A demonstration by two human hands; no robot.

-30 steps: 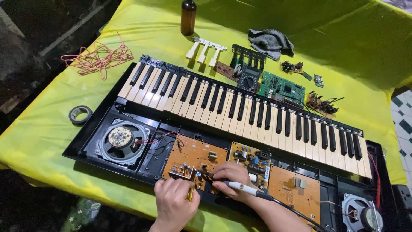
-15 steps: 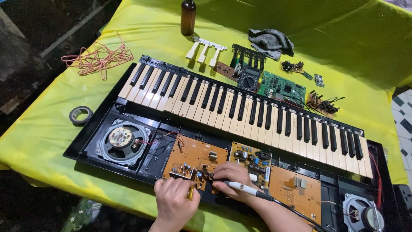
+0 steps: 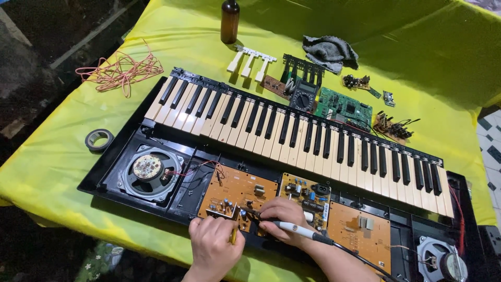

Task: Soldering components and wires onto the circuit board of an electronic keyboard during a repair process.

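Head view: opened electronic keyboard [image 3: 292, 130] lies diagonally on a desk under a yellow-green cloth [image 3: 417, 57], top cover off, keys still in place, electronics bay facing the person.

L hand [image 3: 213, 245] sits at the near edge of the case, fingers curled narrow around a thin yellow-handled tool [image 3: 233, 236], only partly visible. It's just below the brown circuit board [image 3: 237, 196]. R hand [image 3: 284, 219] is closed on a soldering iron [image 3: 295, 227] w/ white grip & black cord running off to bottom right; its tip points left, touching the near-right corner of that brown board, close to the L hand. Exact contact point too small to tell.

Around them, inside the case: round speaker [image 3: 148, 168] at left w/ red wires to the board; small power board [image 3: 308, 197] just right of the brown one, partly under the R hand; plain orange-brown board [image 3: 360, 232] further right; 2nd speaker [image 3: 437, 258] at bottom right corner.

Behind the keys: multimeter [image 3: 302, 95], green circuit board [image 3: 344, 107], loose white keys [image 3: 249, 58], black key frame [image 3: 305, 67], grey rag [image 3: 329, 51], brown bottle [image 3: 229, 22] upright at top. Far left on cloth: tangle of pink wire [image 3: 120, 70], and roll of black tape [image 3: 98, 139] nr the case's left end.
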